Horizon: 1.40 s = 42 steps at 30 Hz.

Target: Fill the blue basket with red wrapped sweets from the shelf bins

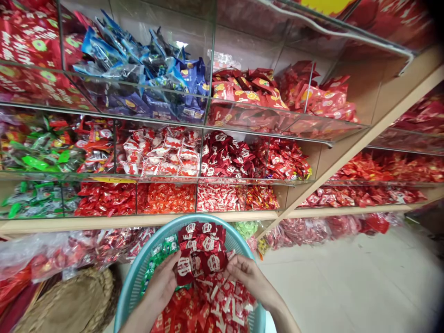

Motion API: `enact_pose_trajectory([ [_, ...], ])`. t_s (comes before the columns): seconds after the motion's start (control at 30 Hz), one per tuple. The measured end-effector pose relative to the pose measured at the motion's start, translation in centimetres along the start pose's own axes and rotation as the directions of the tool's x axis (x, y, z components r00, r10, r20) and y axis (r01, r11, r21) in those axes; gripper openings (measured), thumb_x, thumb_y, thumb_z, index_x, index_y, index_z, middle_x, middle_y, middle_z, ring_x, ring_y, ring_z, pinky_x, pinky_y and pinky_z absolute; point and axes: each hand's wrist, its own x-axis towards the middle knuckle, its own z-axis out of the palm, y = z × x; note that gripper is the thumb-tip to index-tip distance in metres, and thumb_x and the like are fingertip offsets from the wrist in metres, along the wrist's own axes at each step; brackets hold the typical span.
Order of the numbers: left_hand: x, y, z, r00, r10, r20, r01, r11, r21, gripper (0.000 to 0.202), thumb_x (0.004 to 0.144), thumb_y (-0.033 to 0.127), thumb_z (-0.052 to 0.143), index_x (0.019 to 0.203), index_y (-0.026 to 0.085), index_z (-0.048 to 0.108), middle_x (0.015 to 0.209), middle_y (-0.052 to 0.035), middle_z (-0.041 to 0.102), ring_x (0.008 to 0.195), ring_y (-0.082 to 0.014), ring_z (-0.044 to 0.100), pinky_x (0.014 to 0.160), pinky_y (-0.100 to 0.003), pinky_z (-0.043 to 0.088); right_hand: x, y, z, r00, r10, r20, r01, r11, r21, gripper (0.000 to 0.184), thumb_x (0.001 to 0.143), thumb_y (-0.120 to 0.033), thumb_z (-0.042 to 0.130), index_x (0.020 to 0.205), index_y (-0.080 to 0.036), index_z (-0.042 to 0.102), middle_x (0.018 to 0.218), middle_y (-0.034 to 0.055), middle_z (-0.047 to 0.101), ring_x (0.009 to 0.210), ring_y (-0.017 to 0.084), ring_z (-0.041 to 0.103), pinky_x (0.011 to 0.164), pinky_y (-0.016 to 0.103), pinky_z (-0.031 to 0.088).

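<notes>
A teal plastic basket (129, 287) in front of me holds wrapped candies sorted in heaps by colour. Dark red candy packets (207, 243) with cream print lie at its far side. My left hand (162, 278) is closed on the left edge of these dark red packets, thumb and fingers partly hidden. At their right side my right hand (250, 279) pinches a small red wrapped candy (230, 254) at its fingertips. Below the hands are red-and-white candies (231, 303) and bright red candies (187, 311). Green candies (160, 257) sit behind my left hand.
Glass-fronted shelves (156, 176) beyond the basket hold red, blue, green and white packets in compartments. Clear bags of candy (301, 232) line the floor below. A woven straw basket (69, 303) stands at lower left; pale floor tiles (347, 282) stretch to the right.
</notes>
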Motion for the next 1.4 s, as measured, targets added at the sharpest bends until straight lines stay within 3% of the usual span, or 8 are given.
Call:
enact_pose_trajectory([
  [0.13,0.8,-0.4,0.1,1.0,0.009,0.029,-0.01,1.0,0.023,0.02,0.078,0.018,0.063,0.098,0.016,0.063,0.088,-0.007,0.073,0.069,-0.0129,0.069,0.062,-0.022,0.054,-0.8,0.0,0.3,0.995,0.017,-0.096,-0.017,1.0,0.005,0.034,0.083,-0.049,0.057,0.072,-0.017,0.059,0.074,0.0033,0.067,0.069,0.014,0.057,0.068,0.027,0.042],
  [0.3,1.9,-0.4,-0.8,0.996,0.035,-0.078,-0.038,0.999,-0.029,0.016,0.077,0.015,0.065,0.092,0.018,0.065,0.076,-0.0005,0.069,0.054,-0.0069,0.062,0.048,-0.016,0.047,-1.6,0.0,0.5,0.975,0.035,-0.222,-0.032,0.999,0.015,0.039,0.08,-0.054,0.057,0.069,-0.016,0.062,0.071,0.0035,0.066,0.068,0.015,0.056,0.069,0.028,0.042],
  [0.57,1.6,-0.9,-1.3,0.992,0.082,-0.092,-0.089,0.994,-0.071,0.011,0.076,0.006,0.063,0.083,0.014,0.06,0.073,0.0,0.064,0.056,-0.0072,0.062,0.061,-0.021,0.057,-2.4,0.5,0.4,0.945,0.057,-0.323,-0.017,0.992,0.126,0.039,0.073,-0.055,0.065,0.084,-0.018,0.065,0.077,0.0053,0.068,0.071,0.018,0.057,0.07,0.032,0.044],
  [0.87,1.1,-4.0,-0.5,0.992,-0.071,-0.105,0.06,0.992,-0.109,0.013,0.076,0.004,0.06,0.07,0.015,0.057,0.071,-0.002,0.066,0.067,-0.0135,0.067,0.087,-0.033,0.055,-2.0,1.8,0.5,0.938,0.041,-0.343,0.002,0.992,0.125,0.04,0.072,-0.057,0.064,0.08,-0.018,0.064,0.074,0.0056,0.068,0.065,0.017,0.057,0.064,0.03,0.042],
  [1.0,1.1,-4.4,-0.3,0.988,-0.057,-0.142,0.038,0.99,-0.133,0.017,0.079,0.001,0.055,0.073,0.017,0.054,0.07,-0.0002,0.066,0.069,-0.012,0.068,0.083,-0.025,0.056,-1.5,3.5,-0.1,0.952,0.036,-0.305,0.007,0.99,0.138,0.041,0.07,-0.058,0.066,0.08,-0.017,0.063,0.073,0.0062,0.069,0.063,0.017,0.058,0.062,0.03,0.042],
  [1.2,1.5,-4.6,-0.4,0.991,-0.03,-0.131,0.026,0.999,-0.032,0.018,0.076,0.003,0.062,0.09,0.014,0.057,0.067,-0.0011,0.066,0.058,-0.0115,0.067,0.056,-0.02,0.056,-1.0,4.5,0.3,0.965,0.005,-0.262,0.033,0.989,0.141,0.043,0.07,-0.06,0.065,0.078,-0.018,0.063,0.072,0.0061,0.068,0.059,0.016,0.058,0.058,0.029,0.043],
  [1.27,2.0,-5.0,-0.7,0.991,0.003,-0.133,-0.006,1.0,-0.021,0.017,0.076,0.003,0.062,0.088,0.014,0.056,0.065,-0.0002,0.066,0.058,-0.0117,0.067,0.058,-0.02,0.056,-0.8,4.3,0.7,0.965,0.013,-0.261,0.024,0.99,0.138,0.046,0.068,-0.063,0.065,0.076,-0.018,0.063,0.07,0.0055,0.067,0.059,0.016,0.058,0.058,0.029,0.044],
  [1.4,3.2,-5.9,-1.3,0.99,-0.001,-0.14,-0.006,0.999,-0.05,0.018,0.075,0.002,0.061,0.081,0.017,0.053,0.068,-0.0028,0.069,0.073,-0.0188,0.072,0.076,-0.028,0.058,-0.1,2.4,1.1,0.971,-0.005,-0.24,0.029,0.995,0.099,0.049,0.066,-0.067,0.063,0.075,-0.019,0.061,0.068,0.0048,0.066,0.059,0.017,0.058,0.059,0.031,0.045],
])
